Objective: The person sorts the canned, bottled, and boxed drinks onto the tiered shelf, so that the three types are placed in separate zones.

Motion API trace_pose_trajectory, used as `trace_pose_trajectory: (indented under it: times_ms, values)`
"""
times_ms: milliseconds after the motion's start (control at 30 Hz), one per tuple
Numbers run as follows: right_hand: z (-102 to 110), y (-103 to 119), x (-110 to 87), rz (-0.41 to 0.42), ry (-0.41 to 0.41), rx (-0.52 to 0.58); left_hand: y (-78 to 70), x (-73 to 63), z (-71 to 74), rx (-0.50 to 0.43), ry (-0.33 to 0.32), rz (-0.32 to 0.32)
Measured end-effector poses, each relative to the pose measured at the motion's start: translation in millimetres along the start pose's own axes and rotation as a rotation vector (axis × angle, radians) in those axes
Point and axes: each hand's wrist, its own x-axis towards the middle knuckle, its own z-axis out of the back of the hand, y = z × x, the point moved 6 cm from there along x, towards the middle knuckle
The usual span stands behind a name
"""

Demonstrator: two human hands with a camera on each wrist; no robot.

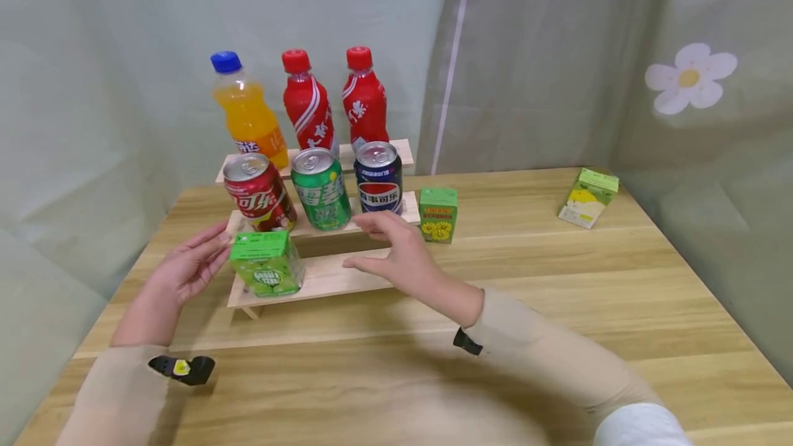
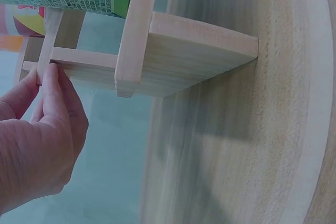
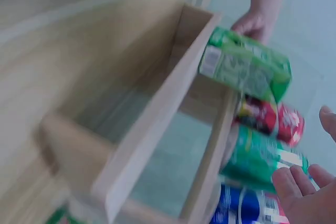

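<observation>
My left hand (image 1: 186, 270) is at the left end of a three-step wooden display shelf (image 1: 337, 275). In the left wrist view its thumb and fingers pinch the end of the middle step. Just right of it, a green juice box (image 1: 268, 274) sits on the lowest step. My right hand (image 1: 405, 257), fingers and thumb spread apart, hovers by the shelf's right part with nothing in it. Nearest to it on the middle step is a dark blue Pepsi can (image 1: 379, 181). Left of that stand a green can (image 1: 322, 191) and a red cola can (image 1: 260, 195).
On the top step stand an orange soda bottle (image 1: 250, 112) and two red-labelled bottles (image 1: 308, 105). A green box with yellow flowers (image 1: 438, 215) stands right of the shelf on the wooden table (image 1: 588, 336). Farther right is a yellow-green drink box (image 1: 588, 198). Curtains hang behind.
</observation>
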Motion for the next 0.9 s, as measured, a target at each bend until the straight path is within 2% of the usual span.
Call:
trace_pose_trajectory:
  times_ms: [67,133,367,500,667,900]
  values:
    - [14,-3,-3.2,0.038,-0.050,-0.030,0.9,0.4,0.9,-0.003,0.005,-0.003]
    - [28,-8,-5.1,0.039,-0.092,-0.066,1.3,0.5,1.5,-0.006,0.007,-0.004]
    - [62,-35,-11.8,-0.112,-0.177,-0.121,0.9,0.9,1.5,-0.003,-0.015,0.002]
    - [77,-51,-15.5,-0.151,-0.247,-0.145,0.4,1.1,0.1,0.001,-0.024,0.003]
    - [90,-76,-17.5,-0.215,-0.292,-0.160,-0.2,1.3,-0.6,0.005,-0.023,-0.007]
    - [92,-111,-15.5,-0.287,-0.291,-0.120,0.3,0.2,0.0,0.012,-0.023,-0.006]
